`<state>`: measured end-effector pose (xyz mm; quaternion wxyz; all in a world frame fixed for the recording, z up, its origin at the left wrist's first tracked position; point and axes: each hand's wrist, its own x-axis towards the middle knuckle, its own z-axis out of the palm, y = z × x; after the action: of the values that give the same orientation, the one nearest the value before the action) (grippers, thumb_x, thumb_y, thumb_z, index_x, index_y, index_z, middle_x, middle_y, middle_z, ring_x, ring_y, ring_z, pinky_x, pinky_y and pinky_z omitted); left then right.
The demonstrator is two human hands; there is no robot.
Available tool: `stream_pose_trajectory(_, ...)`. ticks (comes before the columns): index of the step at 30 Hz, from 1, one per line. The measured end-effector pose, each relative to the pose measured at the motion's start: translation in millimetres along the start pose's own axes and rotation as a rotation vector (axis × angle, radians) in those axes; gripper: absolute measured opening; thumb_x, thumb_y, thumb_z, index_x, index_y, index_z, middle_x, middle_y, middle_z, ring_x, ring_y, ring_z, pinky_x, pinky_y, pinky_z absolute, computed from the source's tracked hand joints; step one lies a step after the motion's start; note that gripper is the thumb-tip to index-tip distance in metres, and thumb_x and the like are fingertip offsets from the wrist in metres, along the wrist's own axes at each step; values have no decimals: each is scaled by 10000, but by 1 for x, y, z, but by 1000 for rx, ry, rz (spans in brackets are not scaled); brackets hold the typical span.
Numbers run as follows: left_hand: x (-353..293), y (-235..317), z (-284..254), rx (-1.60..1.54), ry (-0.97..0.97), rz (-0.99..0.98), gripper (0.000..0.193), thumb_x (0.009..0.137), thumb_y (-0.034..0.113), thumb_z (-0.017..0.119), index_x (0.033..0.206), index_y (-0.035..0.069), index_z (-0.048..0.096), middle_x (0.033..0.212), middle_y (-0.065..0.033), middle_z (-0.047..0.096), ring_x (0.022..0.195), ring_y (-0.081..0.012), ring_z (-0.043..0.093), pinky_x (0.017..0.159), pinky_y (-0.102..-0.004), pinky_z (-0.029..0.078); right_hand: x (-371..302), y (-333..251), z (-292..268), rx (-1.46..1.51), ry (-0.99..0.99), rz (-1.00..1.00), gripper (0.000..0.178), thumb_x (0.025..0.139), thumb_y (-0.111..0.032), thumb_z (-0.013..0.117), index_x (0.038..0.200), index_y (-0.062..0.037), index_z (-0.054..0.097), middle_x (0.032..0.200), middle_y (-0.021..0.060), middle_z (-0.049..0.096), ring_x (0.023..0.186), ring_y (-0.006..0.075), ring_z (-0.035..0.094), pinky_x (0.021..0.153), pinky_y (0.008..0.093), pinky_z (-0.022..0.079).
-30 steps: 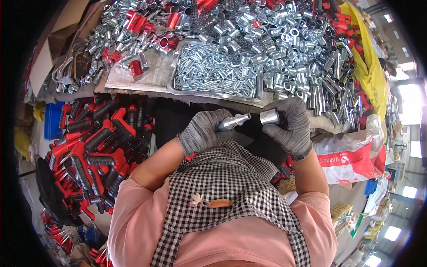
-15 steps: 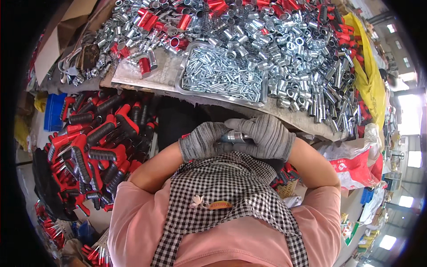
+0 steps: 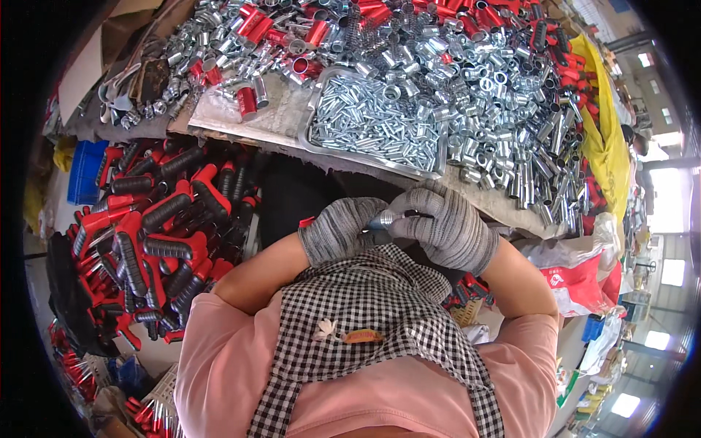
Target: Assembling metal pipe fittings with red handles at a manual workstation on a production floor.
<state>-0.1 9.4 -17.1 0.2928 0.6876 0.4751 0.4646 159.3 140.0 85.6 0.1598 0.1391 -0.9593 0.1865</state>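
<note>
Both my hands wear grey striped knit gloves and meet above my lap, in front of the checked apron (image 3: 350, 299). My left hand (image 3: 342, 229) is closed around a shiny metal fitting (image 3: 385, 218) with a ridged, tapered end. From the other side, my right hand (image 3: 447, 226) has its curled fingers on the same fitting. A thin dark piece (image 3: 418, 214) shows at the right fingers; its kind is unclear. A small bit of red (image 3: 307, 221) shows beside the left wrist. The gloves hide most of what is held.
Ahead, the bench holds a metal tray (image 3: 312, 143) of small pins, heaped silver sleeves (image 3: 504, 95) and red sleeves (image 3: 247, 104). Red-and-black tool handles (image 3: 164, 219) are piled at left, near a blue bin (image 3: 86, 171). A yellow sheet (image 3: 602, 139) and a red-and-white bag (image 3: 584, 277) lie right.
My right hand has turned and drawn slightly right, uncovering the fitting's ridged end and the thin dark piece. My left hand keeps its hold, shifted a little rightward. The view has tilted slightly.
</note>
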Motion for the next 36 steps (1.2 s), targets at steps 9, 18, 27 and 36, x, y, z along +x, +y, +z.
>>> stream_pose_trajectory(9, -6, -17, 18, -76, 66, -42, 409, 758, 255, 741, 1056, 19, 589, 891, -169, 629, 809, -354, 630, 711, -395, 519, 18, -22, -12, -77, -404, 828, 502, 713, -395, 751, 1040, -36, 623, 973, 146, 627, 840, 359, 625, 735, 420, 505)
stream_pose_trajectory(18, -2, 2, 4, -42, 88, 0, 378, 782, 239, 725, 1083, 46, 602, 917, -153, 638, 839, -330, 639, 730, -381, 527, 17, -20, -21, -228, -49, 394, 578, 729, -315, 754, 1203, -50, 555, 969, 134, 650, 856, 317, 648, 739, 390, 519)
stream_pose_trajectory(27, 0, 3, 7, -24, 70, 3, 377, 790, 234, 718, 1092, 44, 597, 914, -160, 640, 840, -330, 640, 726, -381, 524, 3, -16, -16, -241, -31, 171, 600, 743, -347, 748, 1208, -20, 553, 872, 83, 675, 792, 275, 661, 708, 372, 519)
stream_pose_trajectory(36, 1, 0, 10, -19, 52, -10, 370, 782, 238, 721, 1046, 18, 584, 875, -165, 628, 795, -349, 633, 696, -389, 521, 2, -14, -4, -121, 9, 217, 497, 658, -194, 778, 1103, -59, 603, 1045, 98, 630, 913, 266, 619, 758, 350, 510)
